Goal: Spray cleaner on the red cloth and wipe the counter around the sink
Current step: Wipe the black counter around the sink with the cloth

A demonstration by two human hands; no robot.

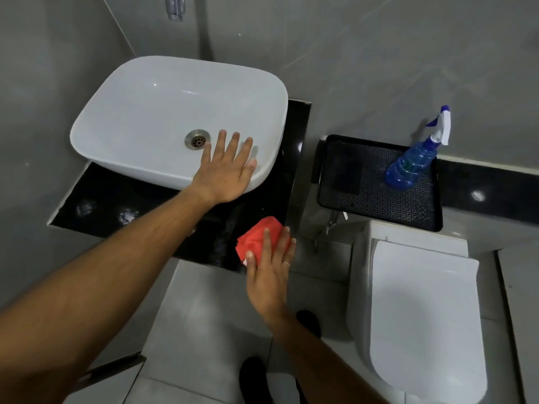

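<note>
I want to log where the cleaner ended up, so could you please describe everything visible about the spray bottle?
The spray bottle is translucent blue plastic with a ribbed, bulging body, a white trigger head and a dark blue nozzle tip. It stands upright, nozzle toward the wall, in the far right corner of a black perforated tray above the toilet. Only the tray touches it; neither hand is near. How full it is cannot be told.

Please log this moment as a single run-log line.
phase: wiping | right hand: flat on red cloth, counter front-right corner | left hand: open on sink rim | spray bottle: on tray
</note>
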